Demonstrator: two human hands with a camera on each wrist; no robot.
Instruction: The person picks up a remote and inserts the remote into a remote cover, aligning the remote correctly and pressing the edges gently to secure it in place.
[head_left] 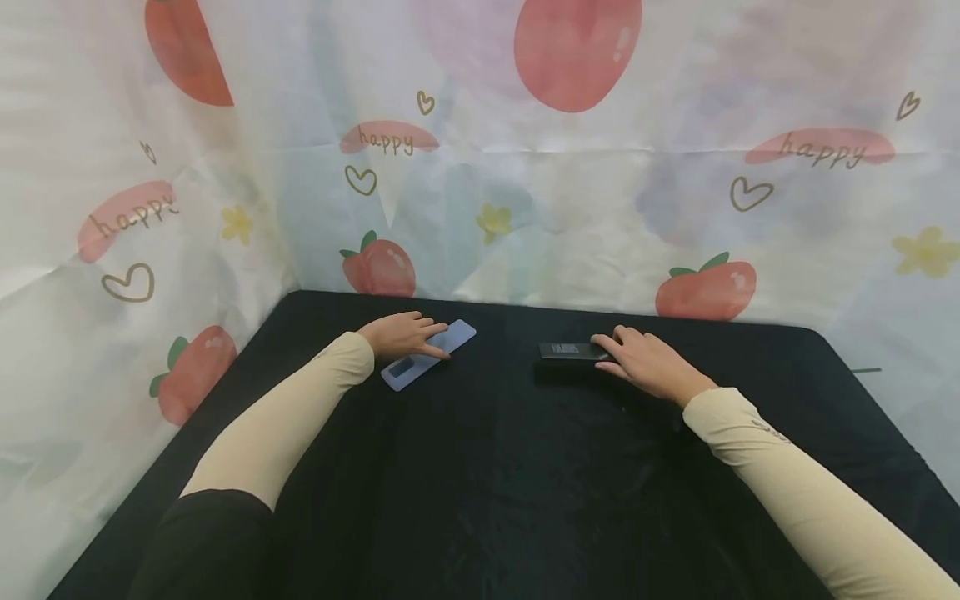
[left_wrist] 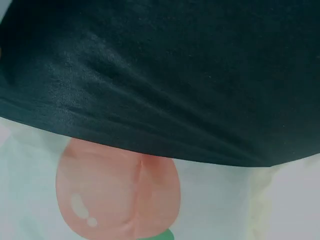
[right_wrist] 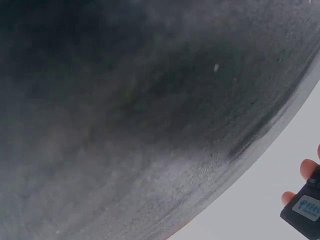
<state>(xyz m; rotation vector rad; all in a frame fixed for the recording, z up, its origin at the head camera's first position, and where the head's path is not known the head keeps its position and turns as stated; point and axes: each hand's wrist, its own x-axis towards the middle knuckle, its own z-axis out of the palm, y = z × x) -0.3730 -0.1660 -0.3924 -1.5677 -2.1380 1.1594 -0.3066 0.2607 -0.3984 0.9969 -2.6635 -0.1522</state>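
My left hand (head_left: 401,335) lies over a flat, pale blue oblong object (head_left: 459,333) with rounded corners and a dark rectangle near its closer end. Its fingers are stretched out, the thumb spread across the object, and part of the surface is hidden under the hand. To the right, my right hand (head_left: 648,362) grips one end of a slim black device (head_left: 566,351) between thumb and fingers. Small pale print shows on the device's upper face. In the right wrist view, fingertips (right_wrist: 308,169) show at the edge of the black device (right_wrist: 300,222), which bears a light sticker with blue writing.
A black cloth (head_left: 480,483) covers the table. Behind and to the left hangs a pale curtain (head_left: 600,217) printed with fruit, hearts and flowers. The left wrist view mostly shows the black cloth (left_wrist: 175,75) and its edge against the curtain.
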